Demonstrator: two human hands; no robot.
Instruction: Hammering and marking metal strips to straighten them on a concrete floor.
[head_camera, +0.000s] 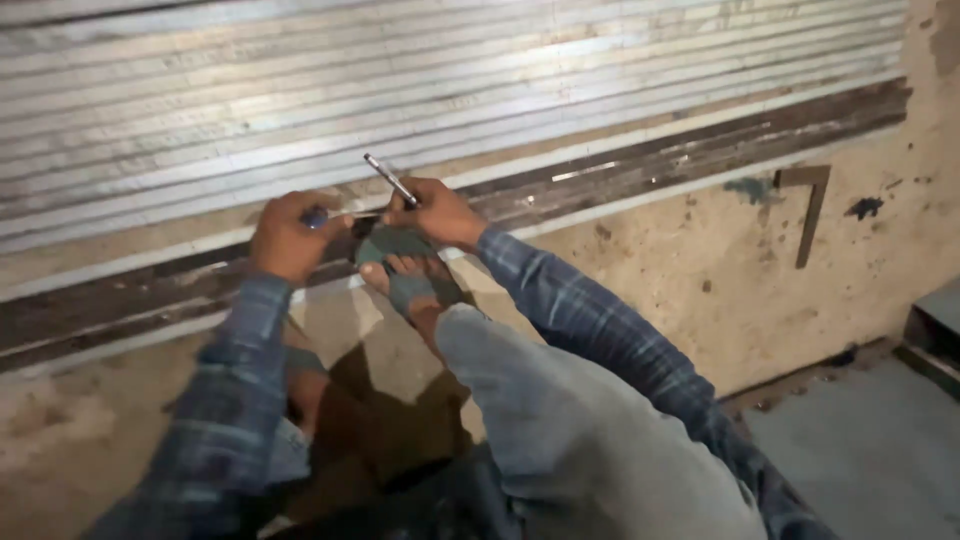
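Head view: both hands' grips clamp tools (390, 180) over stained concrete floor (700, 290) beside steel sheets (400, 90).

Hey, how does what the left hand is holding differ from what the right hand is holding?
The left hand grips a blue-handled tool that lies level and points toward the right hand. The right hand holds a thin metal rod that tilts up and away to the left. The tool is mostly hidden in the fist; the rod sticks out clearly. Both meet above the sandal.
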